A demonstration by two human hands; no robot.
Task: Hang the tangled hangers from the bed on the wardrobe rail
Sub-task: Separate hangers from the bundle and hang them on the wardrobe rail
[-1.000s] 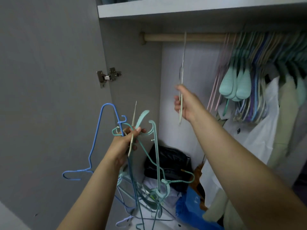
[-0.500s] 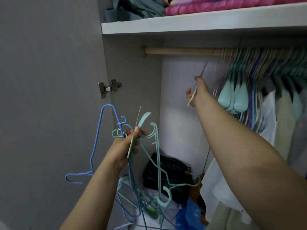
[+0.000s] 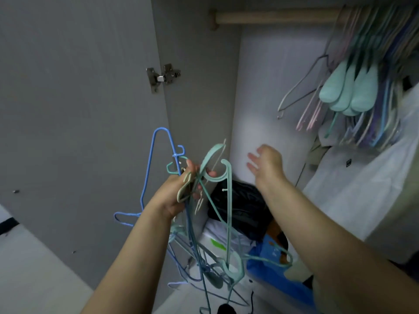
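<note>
My left hand [image 3: 179, 193] grips a tangled bunch of hangers [image 3: 210, 225] by their hooks; blue, teal and beige ones dangle below it, and a blue wire hanger [image 3: 149, 177] sticks out to the left. My right hand [image 3: 266, 163] is empty, fingers spread, just right of the bunch's tops. The wooden wardrobe rail [image 3: 272, 17] runs along the top. A thin grey hanger [image 3: 301, 87] hangs at the left end of the many pastel hangers [image 3: 358, 87] on the rail.
The open wardrobe door [image 3: 79, 109] with its metal hinge [image 3: 162, 77] stands on the left. White and beige garments [image 3: 367, 177] hang at the right. A black bag [image 3: 240, 205], white items and a blue bag [image 3: 278, 277] lie on the wardrobe floor.
My right hand has let go of the thin hanger, which now hangs on the rail, and has dropped down toward the bunch. The view has tilted down.
</note>
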